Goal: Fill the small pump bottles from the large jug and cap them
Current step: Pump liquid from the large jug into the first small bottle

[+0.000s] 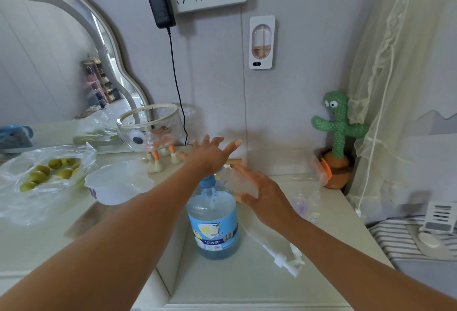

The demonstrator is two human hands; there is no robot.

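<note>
On pale cabinet top (247, 286), centre of frame: large jug (214, 224) of blue liquid, upright. Above it, left hand (210, 155), fingers spread straight, palm pressing blue pump head (207, 182). Just right, right hand (264, 194) curled around clear small bottle (235, 179). Lower right: white pump caps (291, 258), lying flat.

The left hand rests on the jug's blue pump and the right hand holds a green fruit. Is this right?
No. The head view shows the right hand holding a small clear bottle, not a fruit. The rest stands.
</note>
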